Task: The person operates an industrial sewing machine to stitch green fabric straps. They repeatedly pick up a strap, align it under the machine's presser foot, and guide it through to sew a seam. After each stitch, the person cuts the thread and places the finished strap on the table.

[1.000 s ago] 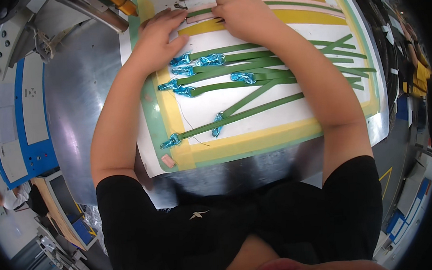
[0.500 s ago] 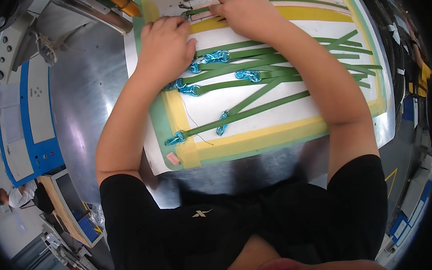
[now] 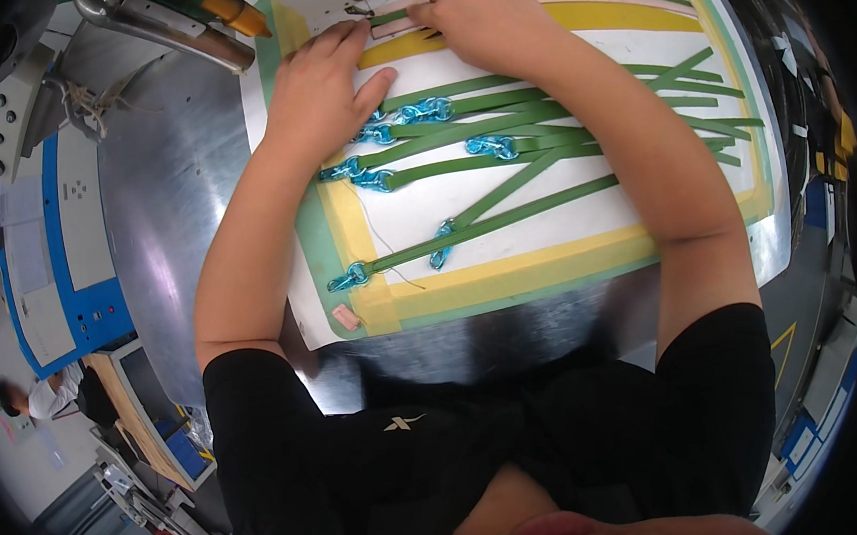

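A white board (image 3: 543, 195) with a yellow and green border lies on a shiny metal table (image 3: 174, 186). Several green straps (image 3: 498, 128) with blue metal rings (image 3: 427, 110) at their left ends fan across it. My left hand (image 3: 322, 91) lies flat on the board's upper left, fingers pressing near a green strap end (image 3: 386, 17) at the top. My right hand (image 3: 476, 16) presses down on that same strap at the board's top edge, fingers curled over it.
A blue and white control panel (image 3: 59, 244) stands left of the table. A metal arm with an orange tip (image 3: 193, 21) reaches in at the top left. Another person (image 3: 45, 394) is at the far lower left. Dark equipment lines the right edge.
Both hands have drawn closer together at the board's top edge, the left sliding up and to the right off the ringed strap ends. The view has shifted slightly.
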`<state>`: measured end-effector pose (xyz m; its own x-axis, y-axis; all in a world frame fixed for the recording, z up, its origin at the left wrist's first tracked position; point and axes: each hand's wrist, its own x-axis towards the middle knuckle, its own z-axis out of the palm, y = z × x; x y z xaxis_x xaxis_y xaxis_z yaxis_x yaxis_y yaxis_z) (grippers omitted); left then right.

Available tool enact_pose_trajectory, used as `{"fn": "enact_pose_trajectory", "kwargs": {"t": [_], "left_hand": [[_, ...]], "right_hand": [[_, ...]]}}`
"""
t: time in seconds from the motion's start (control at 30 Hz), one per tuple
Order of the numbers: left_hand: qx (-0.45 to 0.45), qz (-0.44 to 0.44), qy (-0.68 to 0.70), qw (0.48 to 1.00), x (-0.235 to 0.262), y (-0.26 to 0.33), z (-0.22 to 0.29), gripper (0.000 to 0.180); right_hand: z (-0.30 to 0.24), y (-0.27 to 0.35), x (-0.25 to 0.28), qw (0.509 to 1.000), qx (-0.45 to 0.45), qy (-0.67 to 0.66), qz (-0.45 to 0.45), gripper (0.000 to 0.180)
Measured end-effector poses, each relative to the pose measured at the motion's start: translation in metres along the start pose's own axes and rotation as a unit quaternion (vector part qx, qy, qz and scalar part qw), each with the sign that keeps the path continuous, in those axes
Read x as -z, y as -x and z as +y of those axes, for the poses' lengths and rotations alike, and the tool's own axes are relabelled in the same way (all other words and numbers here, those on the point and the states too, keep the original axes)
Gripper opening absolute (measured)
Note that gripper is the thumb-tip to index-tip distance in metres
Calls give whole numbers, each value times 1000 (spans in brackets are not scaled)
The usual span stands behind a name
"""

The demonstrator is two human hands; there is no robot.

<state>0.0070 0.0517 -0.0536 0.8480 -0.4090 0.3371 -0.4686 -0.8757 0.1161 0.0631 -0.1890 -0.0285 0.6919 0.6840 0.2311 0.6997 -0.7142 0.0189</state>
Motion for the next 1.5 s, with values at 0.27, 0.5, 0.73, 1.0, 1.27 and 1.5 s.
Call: {"fn": "enact_pose_trajectory", "kwargs": {"t": [0.27, 0.5, 0.73, 1.0, 1.27, 1.5], "left_hand": [[28, -30, -16, 999, 2, -3, 2, 60], [43, -39, -35, 998, 8, -4, 8, 59], [49, -49, -50, 996, 11, -4, 13, 58], [49, -24, -47, 997, 6, -2, 14, 56], [69, -80, -14, 994, 20, -5, 16, 59], [50, -41, -12, 998, 19, -6, 18, 57]], "right_hand": [[-2, 0, -5, 1000, -6, 15, 1, 25], [-3, 0, -3, 1000, 1, 25, -1, 28], [-5, 0, -6, 999, -12, 37, -14, 38], [-6, 2, 3, 999, -2, 28, -27, 32], [-13, -3, 4, 997, -34, -5, -67, 38], [-14, 4, 11, 999, -14, 23, -35, 36]]}}
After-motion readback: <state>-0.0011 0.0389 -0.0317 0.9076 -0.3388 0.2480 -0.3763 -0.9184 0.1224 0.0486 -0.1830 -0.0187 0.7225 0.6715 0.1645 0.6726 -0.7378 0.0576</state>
